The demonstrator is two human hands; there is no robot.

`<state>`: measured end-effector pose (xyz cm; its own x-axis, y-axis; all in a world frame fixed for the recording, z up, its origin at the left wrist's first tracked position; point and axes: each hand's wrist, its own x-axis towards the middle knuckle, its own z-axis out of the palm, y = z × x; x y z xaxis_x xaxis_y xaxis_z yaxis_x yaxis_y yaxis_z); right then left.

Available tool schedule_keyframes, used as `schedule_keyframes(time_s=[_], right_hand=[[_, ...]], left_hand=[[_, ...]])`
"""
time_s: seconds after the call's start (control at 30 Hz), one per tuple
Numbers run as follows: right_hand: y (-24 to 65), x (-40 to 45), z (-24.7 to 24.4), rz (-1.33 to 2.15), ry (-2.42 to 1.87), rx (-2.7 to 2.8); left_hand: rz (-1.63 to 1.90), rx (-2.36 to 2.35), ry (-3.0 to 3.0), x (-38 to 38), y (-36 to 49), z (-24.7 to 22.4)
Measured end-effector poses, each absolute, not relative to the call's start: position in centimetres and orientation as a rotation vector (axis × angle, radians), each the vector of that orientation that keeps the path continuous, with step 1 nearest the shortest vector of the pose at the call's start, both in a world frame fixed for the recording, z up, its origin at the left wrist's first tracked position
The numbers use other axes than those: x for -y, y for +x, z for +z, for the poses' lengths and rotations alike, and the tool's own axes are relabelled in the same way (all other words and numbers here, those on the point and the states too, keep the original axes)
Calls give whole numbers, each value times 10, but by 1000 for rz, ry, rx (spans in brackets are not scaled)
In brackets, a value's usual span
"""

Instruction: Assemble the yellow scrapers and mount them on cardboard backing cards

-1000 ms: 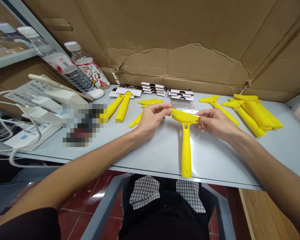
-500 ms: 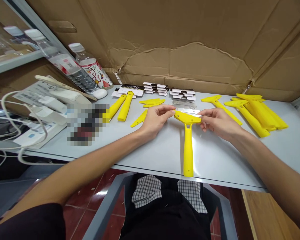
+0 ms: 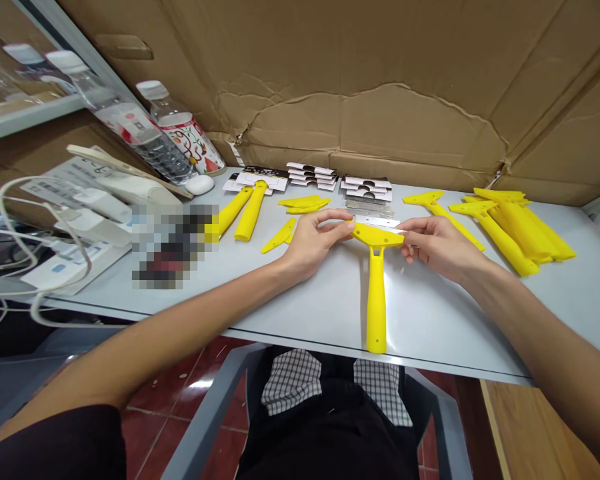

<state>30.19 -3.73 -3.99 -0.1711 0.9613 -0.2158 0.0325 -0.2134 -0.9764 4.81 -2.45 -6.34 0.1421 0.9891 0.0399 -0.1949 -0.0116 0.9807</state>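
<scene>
fingers of left hand [image 3: 306, 245] and right hand [image 3: 437, 245] pinch the yellow plastic t-shaped scraper [image 3: 377, 293], its head layers seemingly better aligned now.

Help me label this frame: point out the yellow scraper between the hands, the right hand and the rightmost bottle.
Yellow scraper [image 3: 377, 293], head view: on its handle.
Right hand [image 3: 436, 245], head view: back of the hand.
Rightmost bottle [image 3: 189, 139], head view: its printed label.
</scene>
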Motion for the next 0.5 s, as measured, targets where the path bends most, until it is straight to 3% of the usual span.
schedule_keyframes(time_s=[0.5], right_hand=[[299, 39, -37, 1538, -1247, 1243]], left_hand=[[1114, -912, 938, 24, 51, -63]])
